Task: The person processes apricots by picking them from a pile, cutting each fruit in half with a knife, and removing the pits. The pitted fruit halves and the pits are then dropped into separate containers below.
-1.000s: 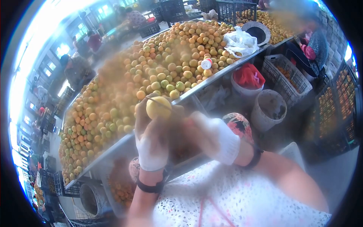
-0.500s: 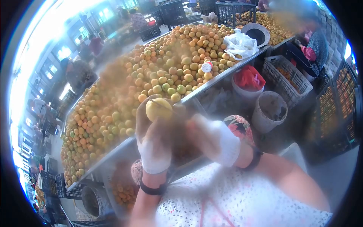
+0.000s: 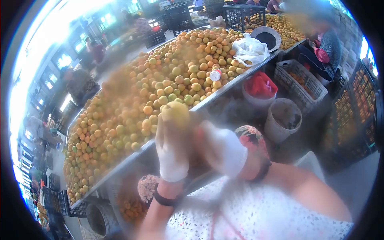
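Observation:
My left hand [image 3: 172, 148], in a white glove, is closed around a yellow-green fruit [image 3: 175, 113], which shows above the fingers. My right hand [image 3: 220, 148], also gloved in white, is close against the left one, with its fingers blurred and curled; what they hold is too smeared to make out. Both hands are just past the front edge of a long table [image 3: 218, 94] heaped with orange and green fruit [image 3: 176, 72]. A small red-and-white container [image 3: 215, 75] lies on the heap.
A white plastic bag [image 3: 251, 50] and a round dark-centred basin [image 3: 267, 38] rest at the table's far end. Beside the table are a bucket with red plastic [image 3: 260, 86], a dirty bucket [image 3: 283, 120], a grey crate [image 3: 302, 84] and a seated person [image 3: 330, 52]. Stacked crates [image 3: 354, 108] stand right.
My left hand has moved slightly right and closer to my right hand, along with the fruit. The whole view has shifted a little.

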The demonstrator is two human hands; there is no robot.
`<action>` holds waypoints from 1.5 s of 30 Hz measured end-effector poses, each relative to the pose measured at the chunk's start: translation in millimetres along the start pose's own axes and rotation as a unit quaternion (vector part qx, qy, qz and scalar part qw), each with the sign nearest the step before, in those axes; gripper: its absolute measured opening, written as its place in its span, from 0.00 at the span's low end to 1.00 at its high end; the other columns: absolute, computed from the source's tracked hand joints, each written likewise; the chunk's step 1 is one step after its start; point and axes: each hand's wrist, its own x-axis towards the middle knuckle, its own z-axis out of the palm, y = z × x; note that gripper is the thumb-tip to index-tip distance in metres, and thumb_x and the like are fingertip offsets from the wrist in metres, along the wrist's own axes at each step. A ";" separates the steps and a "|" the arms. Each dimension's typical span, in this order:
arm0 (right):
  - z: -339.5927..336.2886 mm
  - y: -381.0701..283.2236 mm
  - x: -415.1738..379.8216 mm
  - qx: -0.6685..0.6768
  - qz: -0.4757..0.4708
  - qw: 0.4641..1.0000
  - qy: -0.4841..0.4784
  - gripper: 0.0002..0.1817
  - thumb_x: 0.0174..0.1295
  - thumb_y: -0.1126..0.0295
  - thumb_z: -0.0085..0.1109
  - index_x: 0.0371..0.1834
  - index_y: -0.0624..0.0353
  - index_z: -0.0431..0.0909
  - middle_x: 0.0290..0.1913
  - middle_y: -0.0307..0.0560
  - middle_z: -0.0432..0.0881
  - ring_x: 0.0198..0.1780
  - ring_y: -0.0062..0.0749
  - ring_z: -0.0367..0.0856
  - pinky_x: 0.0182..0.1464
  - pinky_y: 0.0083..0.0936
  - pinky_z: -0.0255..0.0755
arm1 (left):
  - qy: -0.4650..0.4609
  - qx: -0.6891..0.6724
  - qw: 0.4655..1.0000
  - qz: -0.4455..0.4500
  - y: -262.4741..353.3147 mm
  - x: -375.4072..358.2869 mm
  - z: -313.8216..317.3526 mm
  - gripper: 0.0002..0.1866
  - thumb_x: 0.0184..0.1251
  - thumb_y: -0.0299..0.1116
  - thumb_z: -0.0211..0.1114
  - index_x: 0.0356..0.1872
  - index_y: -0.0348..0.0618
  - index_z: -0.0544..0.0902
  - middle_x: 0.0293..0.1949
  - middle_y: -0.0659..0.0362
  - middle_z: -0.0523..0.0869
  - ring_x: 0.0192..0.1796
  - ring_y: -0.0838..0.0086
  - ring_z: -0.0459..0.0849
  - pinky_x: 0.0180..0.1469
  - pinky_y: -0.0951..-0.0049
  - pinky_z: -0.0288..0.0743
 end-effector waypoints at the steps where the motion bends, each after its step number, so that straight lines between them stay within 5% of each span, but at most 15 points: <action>1: 0.7 2.1 0.4 0.000 0.001 1.000 0.002 0.12 0.69 0.69 0.58 0.46 0.66 0.71 0.23 0.60 0.80 0.28 0.57 0.83 0.27 0.44 0.73 | -0.002 0.000 1.000 0.000 0.0 2.7 -2.1 0.32 0.80 0.59 0.47 0.61 0.35 0.73 0.49 0.53 0.84 0.54 0.66 0.80 0.60 0.64 0.71; 7: 19.6 14.1 -3.2 -0.054 -0.019 0.998 0.016 0.12 0.69 0.67 0.59 0.45 0.65 0.71 0.22 0.58 0.80 0.27 0.55 0.84 0.27 0.44 0.74 | 0.087 0.102 0.984 0.120 -7.2 11.1 7.7 0.34 0.76 0.62 0.52 0.58 0.35 0.73 0.46 0.52 0.84 0.51 0.67 0.80 0.55 0.68 0.73; 9: 23.1 17.8 -1.8 -0.099 0.012 0.995 -0.005 0.11 0.69 0.68 0.59 0.43 0.65 0.71 0.22 0.57 0.81 0.26 0.55 0.84 0.26 0.44 0.74 | 0.055 -0.203 0.970 -0.122 -9.0 9.1 4.8 0.35 0.74 0.64 0.54 0.56 0.35 0.74 0.44 0.51 0.85 0.49 0.67 0.80 0.53 0.66 0.73; 19: 15.1 8.7 -15.0 -0.060 -0.028 0.998 0.010 0.12 0.70 0.65 0.58 0.43 0.64 0.70 0.21 0.57 0.80 0.25 0.54 0.83 0.25 0.45 0.74 | 0.000 -0.036 0.999 0.029 0.0 3.1 -2.9 0.29 0.72 0.58 0.63 0.50 0.36 0.78 0.46 0.56 0.82 0.47 0.69 0.79 0.55 0.68 0.71; 20: 15.2 11.8 -10.8 -0.101 -0.027 0.995 -0.001 0.12 0.70 0.66 0.58 0.43 0.63 0.70 0.21 0.57 0.80 0.25 0.54 0.83 0.25 0.45 0.73 | 0.043 -0.202 0.971 -0.120 0.2 5.4 2.2 0.32 0.72 0.62 0.60 0.50 0.37 0.77 0.43 0.57 0.81 0.45 0.69 0.79 0.53 0.69 0.71; 24: 14.3 10.6 -10.0 -0.078 -0.003 0.997 0.020 0.11 0.70 0.66 0.58 0.41 0.63 0.70 0.21 0.57 0.79 0.26 0.55 0.83 0.25 0.45 0.73 | 0.098 -0.170 0.962 -0.188 -13.5 3.6 5.8 0.38 0.71 0.70 0.53 0.53 0.38 0.74 0.43 0.57 0.81 0.45 0.69 0.79 0.50 0.68 0.73; 27: 10.3 11.0 -14.0 -0.057 -0.014 0.998 0.023 0.11 0.71 0.65 0.57 0.42 0.62 0.70 0.20 0.58 0.79 0.26 0.55 0.83 0.26 0.45 0.73 | -0.042 -0.055 0.993 -0.091 -8.1 -6.4 -8.5 0.38 0.72 0.69 0.53 0.55 0.36 0.74 0.45 0.56 0.82 0.47 0.70 0.79 0.49 0.68 0.74; 32: 16.0 15.8 -14.2 -0.075 0.021 0.997 -0.015 0.11 0.71 0.65 0.57 0.42 0.62 0.71 0.23 0.59 0.81 0.28 0.56 0.83 0.27 0.46 0.74 | 0.018 0.050 0.997 -0.048 -16.7 -6.2 -8.1 0.42 0.68 0.73 0.52 0.53 0.36 0.76 0.43 0.54 0.84 0.47 0.70 0.83 0.51 0.71 0.75; 34: 16.5 16.3 -13.2 -0.090 0.030 0.995 -0.034 0.11 0.71 0.65 0.57 0.43 0.63 0.72 0.24 0.60 0.81 0.29 0.57 0.83 0.28 0.47 0.74 | -0.014 -0.146 0.965 -0.218 -30.2 -1.8 -19.3 0.41 0.68 0.73 0.51 0.51 0.36 0.77 0.42 0.54 0.85 0.46 0.70 0.84 0.51 0.71 0.76; 37: 12.0 11.7 -9.3 -0.047 -0.003 0.999 0.010 0.11 0.71 0.66 0.57 0.45 0.64 0.72 0.26 0.61 0.82 0.30 0.58 0.83 0.30 0.47 0.74 | -0.045 -0.137 0.965 -0.219 -23.3 2.3 -14.8 0.40 0.68 0.73 0.51 0.50 0.38 0.77 0.40 0.54 0.85 0.44 0.70 0.84 0.51 0.71 0.76; 39: 6.8 4.8 -11.1 -0.055 0.020 0.998 0.005 0.11 0.71 0.67 0.57 0.47 0.64 0.72 0.26 0.62 0.82 0.31 0.59 0.84 0.30 0.48 0.75 | 0.075 -0.173 0.970 -0.154 -42.1 -0.4 -10.7 0.33 0.74 0.64 0.54 0.52 0.37 0.77 0.42 0.56 0.84 0.45 0.73 0.82 0.51 0.74 0.75; 41: 6.3 0.9 -13.4 -0.050 0.038 0.998 -0.028 0.09 0.70 0.69 0.57 0.46 0.63 0.72 0.26 0.62 0.81 0.31 0.60 0.84 0.30 0.47 0.75 | 0.040 0.087 0.995 0.004 -29.3 -7.4 -12.4 0.25 0.77 0.52 0.58 0.55 0.36 0.77 0.44 0.59 0.83 0.47 0.77 0.80 0.52 0.76 0.73; 42: 5.3 -3.6 -12.9 -0.046 0.044 0.997 -0.037 0.09 0.70 0.70 0.57 0.46 0.63 0.72 0.26 0.62 0.81 0.32 0.61 0.83 0.30 0.47 0.74 | 0.033 0.077 0.996 -0.041 -25.2 -10.5 -15.1 0.20 0.78 0.42 0.59 0.58 0.35 0.76 0.47 0.61 0.81 0.49 0.79 0.77 0.52 0.77 0.72; 43: 6.4 -6.3 -13.7 -0.045 0.054 0.996 -0.047 0.09 0.70 0.70 0.57 0.46 0.63 0.72 0.26 0.63 0.81 0.32 0.62 0.83 0.30 0.47 0.74 | 0.054 0.126 0.990 -0.022 -27.3 -10.4 -16.0 0.19 0.76 0.44 0.60 0.52 0.37 0.79 0.43 0.49 0.83 0.44 0.66 0.82 0.48 0.66 0.76; 45: 19.4 2.3 -13.7 -0.019 0.091 0.993 -0.074 0.08 0.70 0.72 0.56 0.46 0.64 0.71 0.27 0.63 0.81 0.33 0.63 0.83 0.30 0.46 0.74 | 0.066 0.035 0.996 -0.047 -26.6 -10.4 -9.0 0.24 0.77 0.52 0.58 0.49 0.37 0.81 0.41 0.54 0.83 0.40 0.70 0.80 0.46 0.69 0.75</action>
